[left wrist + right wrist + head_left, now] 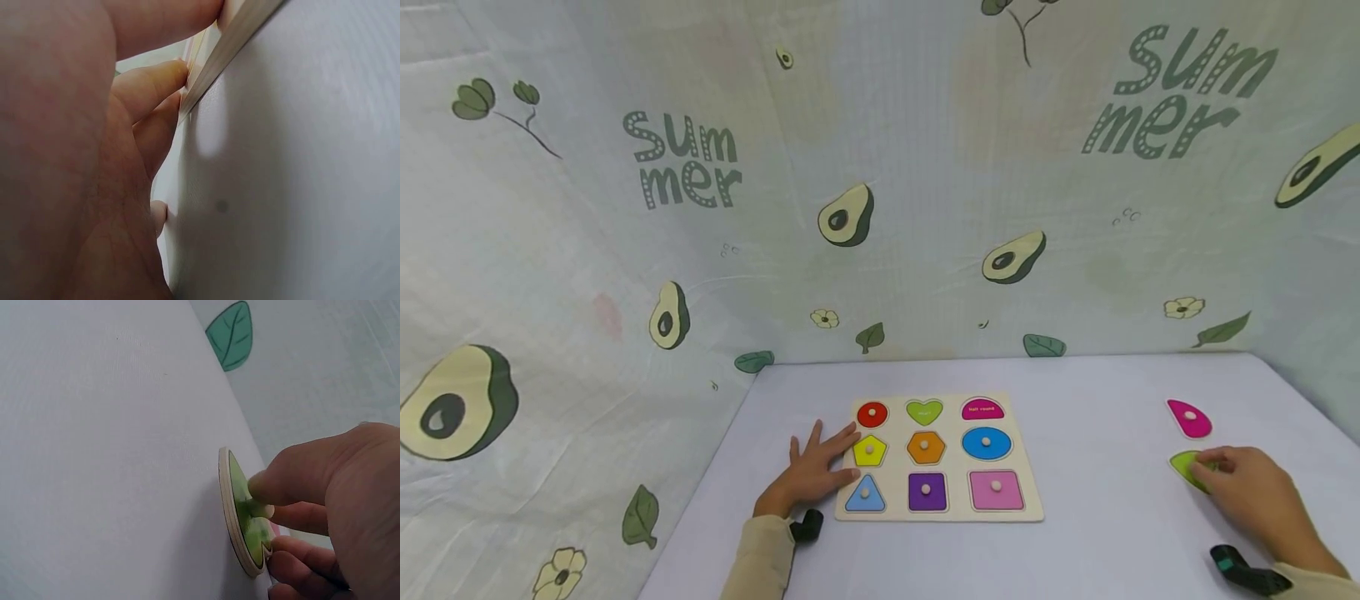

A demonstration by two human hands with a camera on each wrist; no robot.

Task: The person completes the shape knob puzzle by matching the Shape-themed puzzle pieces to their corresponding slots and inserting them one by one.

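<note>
My right hand (1255, 496) pinches the small knob of a green heart-shaped puzzle piece (238, 481) between thumb and fingers. In the right wrist view the wooden rim of the piece is close over the white table, with its shadow beside it. A pink half-round knob piece (1198, 428) lies just beyond that hand. My left hand (807, 473), fingers spread, rests at the left edge of the wooden puzzle board (957, 493). Thumb and index fingertip touch the board's edge in the left wrist view (206, 78).
The board holds knobbed pieces: red circle (878, 420), yellow pentagon (861, 455), orange hexagon (917, 454), blue oval (973, 450), blue triangle, purple square and pink rectangle. Its heart slot (924, 412) and half-round slot (982, 408) show printed words. A patterned cloth backdrop (925, 125) stands behind the table.
</note>
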